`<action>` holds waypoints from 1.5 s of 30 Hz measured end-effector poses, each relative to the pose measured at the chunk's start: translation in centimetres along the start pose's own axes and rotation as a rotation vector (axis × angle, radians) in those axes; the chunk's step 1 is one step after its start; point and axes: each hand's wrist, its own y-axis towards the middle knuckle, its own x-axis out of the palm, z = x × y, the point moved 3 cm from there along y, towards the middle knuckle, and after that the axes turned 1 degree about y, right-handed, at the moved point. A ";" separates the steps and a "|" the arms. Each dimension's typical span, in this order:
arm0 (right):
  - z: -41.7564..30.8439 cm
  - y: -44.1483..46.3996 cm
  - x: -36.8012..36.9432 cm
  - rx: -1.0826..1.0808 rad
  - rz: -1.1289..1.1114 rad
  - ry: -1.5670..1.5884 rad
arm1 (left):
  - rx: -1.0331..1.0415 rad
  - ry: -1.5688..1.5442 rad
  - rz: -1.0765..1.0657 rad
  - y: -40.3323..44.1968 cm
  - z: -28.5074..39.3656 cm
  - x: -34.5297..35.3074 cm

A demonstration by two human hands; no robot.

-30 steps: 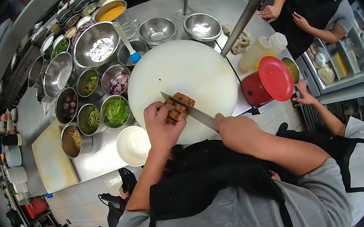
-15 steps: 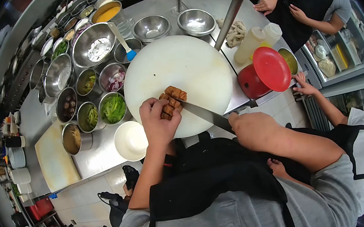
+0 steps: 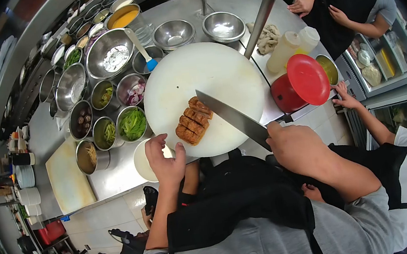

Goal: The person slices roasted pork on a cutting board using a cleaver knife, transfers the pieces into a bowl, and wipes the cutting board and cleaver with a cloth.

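Observation:
Brown fried blocks, cut into several pieces, lie close together on the round white cutting board; I cannot tell exactly what food they are. My right hand is wrapped round the handle of a kitchen knife. Its broad blade points up and left over the board, its edge just right of the pieces. My left hand is off the food, thumb and fingers apart, near the board's lower left edge. Under that hand is a white bowl, partly hidden by it.
Metal containers of green peppers, red onion and mushrooms stand left of the board. A blue-tipped brush leans across a metal bowl. A red pot and squeeze bottles are at right. Co-workers stand nearby, one hand close to the counter.
My left hand has let go of the brown pieces and moved down and left, its fingers opening. The knife has come off the pieces, its blade now to their right.

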 end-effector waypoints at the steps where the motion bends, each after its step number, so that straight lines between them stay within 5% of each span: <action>1: -0.3 0.0 -0.1 -0.009 0.064 0.024 | -0.003 0.001 0.002 0.0 0.0 0.1; 17: -3.6 0.9 1.6 -0.057 0.037 0.048 | 0.160 0.005 0.096 2.0 1.9 1.8; 23: -3.9 1.7 2.6 -0.049 0.027 0.052 | -0.158 -0.095 -0.072 1.5 1.2 1.8; 28: -3.9 2.8 4.3 -0.065 0.067 0.031 | 0.193 -0.039 0.063 2.1 1.8 2.4; 45: -4.1 4.7 4.5 -0.110 0.032 0.044 | 0.125 -0.046 -0.067 1.4 1.4 3.5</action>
